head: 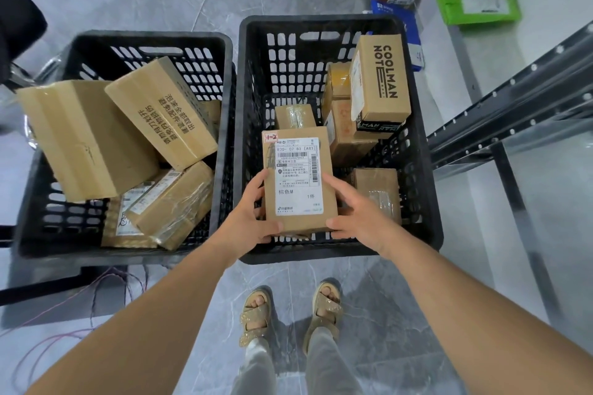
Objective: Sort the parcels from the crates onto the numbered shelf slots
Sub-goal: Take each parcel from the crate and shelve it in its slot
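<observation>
I hold a small brown parcel [298, 179] over the right black crate [426, 202]. Its white shipping label faces up, and a red-marked tag reading 1-2 sits at its top left corner. My left hand [253, 218] grips its lower left edge, thumb on the front. My right hand [356, 212] grips the lower right edge. Several more cardboard parcels lie in this crate, among them a box printed COOLMAN NOTE [382, 80] leaning on the right wall. The left black crate [224, 125] holds several larger boxes, one with Chinese print [163, 112].
A dark metal shelf frame [513, 106] runs along the right side. A green parcel [478, 5], a blue one [398, 19] and brown cartons lie on the floor at the back right. Loose cables [106, 292] trail on the floor at the left. My sandalled feet [288, 311] stand just before the right crate.
</observation>
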Action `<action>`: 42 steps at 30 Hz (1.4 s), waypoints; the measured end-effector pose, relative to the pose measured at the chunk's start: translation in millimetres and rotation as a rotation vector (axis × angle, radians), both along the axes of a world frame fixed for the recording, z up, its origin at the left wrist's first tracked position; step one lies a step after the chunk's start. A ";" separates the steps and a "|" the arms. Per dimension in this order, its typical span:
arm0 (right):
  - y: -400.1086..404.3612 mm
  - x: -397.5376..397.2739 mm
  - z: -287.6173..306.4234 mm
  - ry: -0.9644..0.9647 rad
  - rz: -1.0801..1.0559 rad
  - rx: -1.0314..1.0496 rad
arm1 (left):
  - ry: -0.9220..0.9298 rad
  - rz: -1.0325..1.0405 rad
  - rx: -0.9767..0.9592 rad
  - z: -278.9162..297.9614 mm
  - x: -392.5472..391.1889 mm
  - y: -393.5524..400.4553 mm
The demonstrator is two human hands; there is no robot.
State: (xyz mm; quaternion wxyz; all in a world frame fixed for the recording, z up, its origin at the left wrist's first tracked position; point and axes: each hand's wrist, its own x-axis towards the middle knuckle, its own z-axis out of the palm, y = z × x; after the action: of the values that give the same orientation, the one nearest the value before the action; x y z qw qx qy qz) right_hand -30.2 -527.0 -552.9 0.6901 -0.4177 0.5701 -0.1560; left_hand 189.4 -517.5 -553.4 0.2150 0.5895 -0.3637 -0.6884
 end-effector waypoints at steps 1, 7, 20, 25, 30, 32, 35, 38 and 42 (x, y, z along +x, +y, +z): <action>0.8 1.4 1.2 0.000 0.003 0.001 | 0.008 0.012 0.004 1.6 -0.6 1.3; 1.9 1.7 23.0 -0.010 -0.035 -0.111 | 0.032 0.021 -0.141 24.6 -1.4 0.0; -0.3 -6.6 209.8 0.092 -0.170 -0.623 | 0.087 -0.066 -0.692 196.4 2.8 -24.5; 14.3 -5.4 276.2 0.109 -0.230 -0.802 | 0.085 -0.131 -0.851 258.4 4.9 -28.3; 33.6 -8.1 326.8 0.110 -0.305 -0.934 | 0.119 -0.209 -1.006 304.5 3.5 -29.7; 40.8 -9.7 343.9 0.142 -0.322 -0.982 | 0.155 -0.241 -1.045 320.0 0.2 -30.4; 52.2 -13.2 365.9 0.150 -0.369 -1.024 | 0.203 -0.289 -1.094 341.4 -6.7 -32.4; 63.5 -16.1 384.8 0.207 -0.402 -1.065 | 0.240 -0.325 -1.145 358.0 -15.3 -34.8; 82.0 -19.9 404.0 0.279 -0.459 -1.110 | 0.294 -0.363 -1.177 375.9 -27.4 -33.1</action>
State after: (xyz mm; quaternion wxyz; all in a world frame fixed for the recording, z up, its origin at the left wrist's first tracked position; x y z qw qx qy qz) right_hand -50.0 -444.9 -149.0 0.2373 -0.5976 0.5641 -0.5180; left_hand 162.0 -550.5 -177.4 0.4307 0.2007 -0.7422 -0.4725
